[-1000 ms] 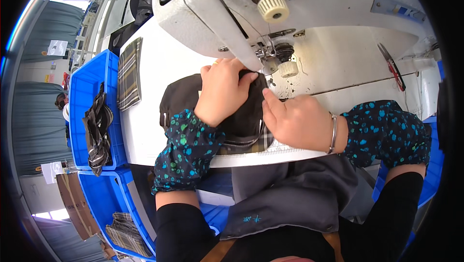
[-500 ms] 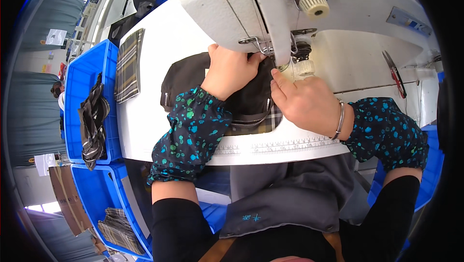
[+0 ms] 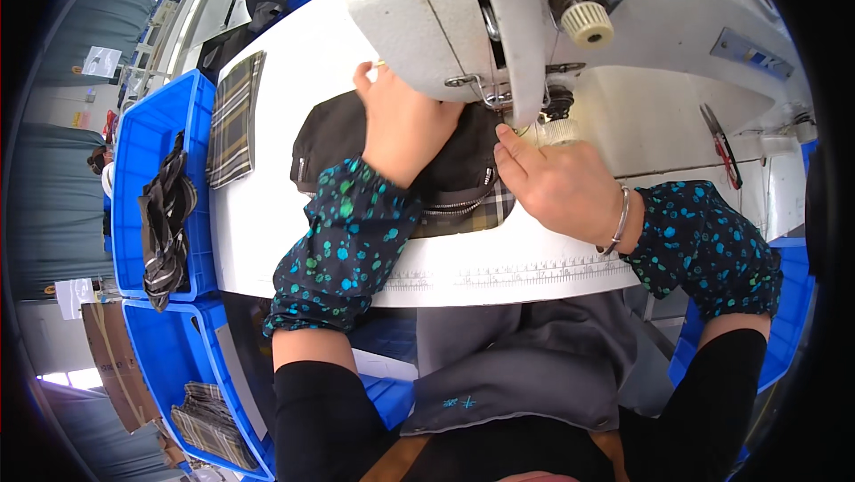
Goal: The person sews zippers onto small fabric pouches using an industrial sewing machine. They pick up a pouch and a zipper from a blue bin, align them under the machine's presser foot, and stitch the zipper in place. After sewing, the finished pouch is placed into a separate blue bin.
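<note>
A dark brown cloth piece (image 3: 329, 139) with a curved metal zipper (image 3: 454, 208) and a plaid edge lies flat under the head of a white sewing machine (image 3: 392, 19). My left hand (image 3: 405, 126) rests over its upper part, one finger lifted beside a small yellow thing. The machine head hides its other fingertips. By the needle area, my right hand (image 3: 565, 184) pinches the cloth's right edge between its fingers; its thumb is mostly hidden. Printed sleeve covers are on both forearms, and a bracelet circles the right wrist.
Red-handled scissors (image 3: 726, 148) lie right of the machine. A folded plaid cloth (image 3: 236, 121) is at the table's left edge, next to a blue bin (image 3: 129, 215) with dark cloth strips. Stacked plaid pieces (image 3: 209, 424) sit in a lower bin. A ruler strip (image 3: 508, 275) runs along the front.
My left hand has drawn back leftward from the needle area, and one finger has lifted. My right hand stays at the cloth's edge. The whole view has shifted slightly.
</note>
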Demonstrator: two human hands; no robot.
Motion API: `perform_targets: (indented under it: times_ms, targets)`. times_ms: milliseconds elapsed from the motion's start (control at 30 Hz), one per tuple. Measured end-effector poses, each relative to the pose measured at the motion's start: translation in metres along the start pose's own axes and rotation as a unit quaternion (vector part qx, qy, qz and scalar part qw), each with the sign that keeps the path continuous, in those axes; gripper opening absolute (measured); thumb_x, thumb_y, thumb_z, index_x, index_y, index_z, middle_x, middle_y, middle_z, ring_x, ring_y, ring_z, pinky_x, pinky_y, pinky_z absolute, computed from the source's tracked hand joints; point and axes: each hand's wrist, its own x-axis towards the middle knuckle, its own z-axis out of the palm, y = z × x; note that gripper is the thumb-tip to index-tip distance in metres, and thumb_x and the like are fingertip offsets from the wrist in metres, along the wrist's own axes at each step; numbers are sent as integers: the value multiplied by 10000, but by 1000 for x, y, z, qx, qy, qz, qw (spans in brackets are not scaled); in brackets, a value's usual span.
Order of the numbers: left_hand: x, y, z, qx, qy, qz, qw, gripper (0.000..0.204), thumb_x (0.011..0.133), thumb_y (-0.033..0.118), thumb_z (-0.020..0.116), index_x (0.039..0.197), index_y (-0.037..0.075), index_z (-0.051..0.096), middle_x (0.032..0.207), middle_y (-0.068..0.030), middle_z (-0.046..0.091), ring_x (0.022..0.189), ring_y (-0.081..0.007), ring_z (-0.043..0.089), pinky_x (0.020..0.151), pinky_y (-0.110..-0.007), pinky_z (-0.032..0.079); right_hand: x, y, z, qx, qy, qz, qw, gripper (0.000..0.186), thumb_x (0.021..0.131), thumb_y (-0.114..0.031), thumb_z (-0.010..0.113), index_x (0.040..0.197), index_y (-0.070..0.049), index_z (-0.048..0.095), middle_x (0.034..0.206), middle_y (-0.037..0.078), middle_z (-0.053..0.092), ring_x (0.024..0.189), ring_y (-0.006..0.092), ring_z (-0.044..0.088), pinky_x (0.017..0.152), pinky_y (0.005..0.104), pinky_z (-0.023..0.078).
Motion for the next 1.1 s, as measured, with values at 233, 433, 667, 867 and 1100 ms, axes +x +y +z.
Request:
perform_targets:
  times_ms: [233,433,667,867,1100]
  targets:
    - [-36,56,-92,-116,-253,71,958,505,810,341,838,1192,71,648,860,-104,703,771,-336,696,688,-404,530,-3,1,-1,14,-3,13,1000,202,828,-118,681,967,17,735,762,62,682,615,170,677,506,299,514]
    - [-50,67,-92,-85,-193,104,972,398,838,161,767,1222,94,686,822,-45,647,711,-256,668,638,-364,511,-20,-23,-20,-50,-43,-45,997,246,795,-122,672,981,26,738,1079,203,744,599,130,617,519,282,484]
    - [-51,71,-80,-100,-148,95,979,301,841,113,735,1141,92,735,752,-25,615,640,-238,632,601,-362,479,-21,-30,-20,-10,-39,-77,996,267,748,-157,672,899,53,743,1012,316,738,525,149,630,469,271,470]
    - [-53,76,-74,-120,-140,66,981,239,867,134,725,1099,84,753,738,-36,637,619,-253,630,596,-371,486,-24,-33,-21,-6,-50,-81,995,299,750,-141,654,955,57,747,1062,297,737,508,123,565,460,262,423]
    - [-54,78,-72,-125,-146,57,980,230,878,132,715,1099,86,757,745,-39,649,627,-264,639,598,-377,494,-26,-34,-21,-7,-68,-75,995,317,761,-129,643,997,55,746,1095,282,739,519,115,558,474,263,427]
